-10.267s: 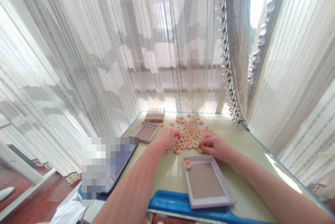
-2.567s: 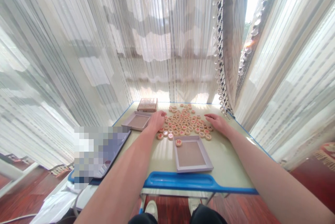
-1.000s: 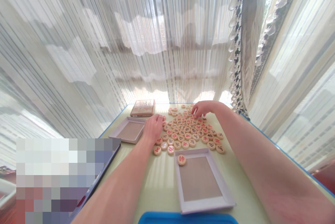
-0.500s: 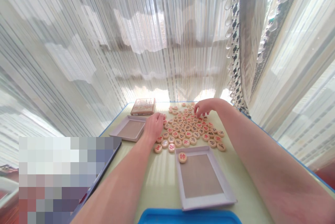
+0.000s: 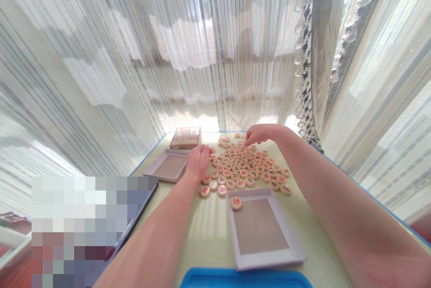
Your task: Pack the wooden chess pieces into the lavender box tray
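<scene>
Round wooden xiangqi pieces (image 5: 243, 165) with red or black characters lie face up in a loose spread across the table. My left hand (image 5: 199, 160) rests at the left edge of the spread, fingers loosely bent and close to the nearest pieces. Over the far side of the pieces, my right hand (image 5: 258, 134) points down with its fingers drawn together; whatever is at the fingertips is hidden. In the near shallow cardboard tray (image 5: 286, 229), one red-marked xiangqi piece (image 5: 236, 203) sits in the far left corner.
Another shallow tray (image 5: 158, 176) lies left of my left hand, with a printed box (image 5: 186, 138) behind it. A blue plastic edge (image 5: 245, 276) is at the near side. Sheer curtains (image 5: 202, 77) hang behind the table. A blurred patch covers the lower left.
My right hand has shifted left and farther back over the pieces, and its fingers have drawn closer together. My left hand stays in place.
</scene>
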Available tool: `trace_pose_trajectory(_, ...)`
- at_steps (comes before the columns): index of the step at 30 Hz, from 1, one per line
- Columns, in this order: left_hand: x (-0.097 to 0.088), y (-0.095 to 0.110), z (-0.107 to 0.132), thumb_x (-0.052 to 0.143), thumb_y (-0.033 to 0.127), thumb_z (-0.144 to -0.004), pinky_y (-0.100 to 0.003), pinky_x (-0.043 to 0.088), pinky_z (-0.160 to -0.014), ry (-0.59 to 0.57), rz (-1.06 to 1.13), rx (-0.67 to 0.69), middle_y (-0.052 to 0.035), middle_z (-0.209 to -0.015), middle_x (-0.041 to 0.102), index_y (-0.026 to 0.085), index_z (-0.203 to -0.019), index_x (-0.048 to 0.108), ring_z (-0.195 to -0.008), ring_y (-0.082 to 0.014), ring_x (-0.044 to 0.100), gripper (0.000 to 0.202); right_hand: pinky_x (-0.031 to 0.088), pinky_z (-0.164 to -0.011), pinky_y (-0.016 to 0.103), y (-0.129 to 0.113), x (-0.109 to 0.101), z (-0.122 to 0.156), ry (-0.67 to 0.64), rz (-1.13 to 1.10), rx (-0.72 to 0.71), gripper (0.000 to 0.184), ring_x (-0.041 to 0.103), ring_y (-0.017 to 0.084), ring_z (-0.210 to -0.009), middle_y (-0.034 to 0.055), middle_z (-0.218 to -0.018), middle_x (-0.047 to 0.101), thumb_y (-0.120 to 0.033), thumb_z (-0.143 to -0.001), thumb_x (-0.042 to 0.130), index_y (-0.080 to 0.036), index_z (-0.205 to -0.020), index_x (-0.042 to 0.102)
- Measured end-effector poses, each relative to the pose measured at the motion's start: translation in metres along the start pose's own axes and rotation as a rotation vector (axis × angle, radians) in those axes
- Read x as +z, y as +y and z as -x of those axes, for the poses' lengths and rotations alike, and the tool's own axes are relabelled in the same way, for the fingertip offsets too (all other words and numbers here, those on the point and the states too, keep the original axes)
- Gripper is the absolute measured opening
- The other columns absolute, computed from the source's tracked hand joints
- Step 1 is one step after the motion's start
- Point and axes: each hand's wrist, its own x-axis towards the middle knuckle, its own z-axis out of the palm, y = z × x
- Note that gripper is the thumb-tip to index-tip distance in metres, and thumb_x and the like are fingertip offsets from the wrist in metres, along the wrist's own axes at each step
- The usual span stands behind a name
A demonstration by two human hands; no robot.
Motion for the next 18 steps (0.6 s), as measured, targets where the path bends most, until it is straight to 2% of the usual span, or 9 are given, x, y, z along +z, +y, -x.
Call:
trace_pose_trajectory(3,0.002,-0.005,-0.003,0.038,0.034,-0.077,-0.027,0.045,-0.060,0.014,0.214,-0.092,-0.0074,-0.073,0.068,0.014,-0.066,0.062,-0.065,-0.0167,0.060,0.033,0.045,-0.067,0.029,-0.021,-0.003,0.011,-0.021,-0.015,-0.203,0.043,0.061,0.020,-0.081,0.0042,-0.096,0.066,-0.049,-0.066,0.065,-0.026,-0.102,0.064)
trace_pose_trajectory(6,0.002,-0.005,-0.004,0.041,0.035,-0.074,-0.026,0.045,-0.055,0.040,0.375,-0.193,-0.0089,-0.074,0.068,0.013,-0.067,0.061,-0.063,-0.0163,0.060,0.031,0.045,-0.065,0.030,-0.036,0.001,0.015,-0.016,0.047,-0.201,0.044,0.061,0.021,-0.080,0.0042,-0.101,0.065,-0.041,-0.067,0.066,-0.028,-0.109,0.062)
trace_pose_trajectory(10,0.000,-0.003,-0.004,0.044,0.034,-0.071,-0.026,0.045,-0.054,0.051,0.458,-0.243,-0.0106,-0.075,0.068,0.011,-0.067,0.061,-0.062,-0.0163,0.060,0.029,0.044,-0.069,0.032,-0.039,0.013,0.006,0.034,0.126,-0.135,0.042,0.061,0.023,-0.085,0.0067,-0.104,0.064,-0.034,-0.070,0.064,-0.024,-0.111,0.062)
trace_pose_trajectory(14,0.001,-0.006,-0.005,0.044,0.033,-0.069,-0.026,0.045,-0.055,0.047,0.464,-0.244,-0.0098,-0.074,0.068,0.012,-0.066,0.061,-0.062,-0.0162,0.060,0.028,0.044,-0.070,0.032,-0.038,0.023,-0.003,0.044,0.116,-0.145,0.033,0.059,0.024,-0.091,0.0060,-0.110,0.062,-0.037,-0.075,0.058,-0.025,-0.105,0.065)
trace_pose_trajectory(18,0.002,-0.009,-0.006,0.044,0.034,-0.070,-0.026,0.045,-0.054,0.034,0.452,-0.225,-0.0100,-0.073,0.068,0.012,-0.066,0.062,-0.061,-0.0158,0.060,0.029,0.044,-0.070,0.033,-0.046,0.031,-0.010,0.136,0.110,-0.175,0.032,0.059,0.026,-0.090,0.0079,-0.101,0.065,-0.042,-0.075,0.056,-0.022,-0.097,0.068)
